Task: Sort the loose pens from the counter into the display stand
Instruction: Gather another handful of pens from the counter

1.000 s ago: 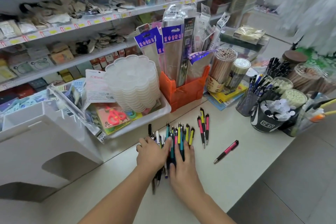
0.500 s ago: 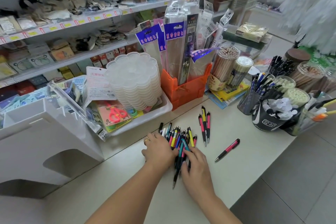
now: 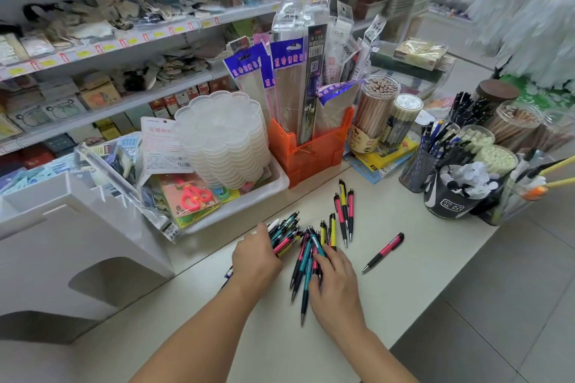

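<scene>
Left hand: left hand now grips a bundle of pens, fingers curled round it; 1 second ago it lay flat on the spread pile.
Right hand: right hand rests on a loose heap of pens, fingers bent over them; a true grip I cannot tell.
Stragglers: 3 pens beyond the heap and 1 pink pen apart on the counter, unmoved.
Stand: white display stand at left.
Meaning: gathering is under way; no pen sorted yet.
</scene>
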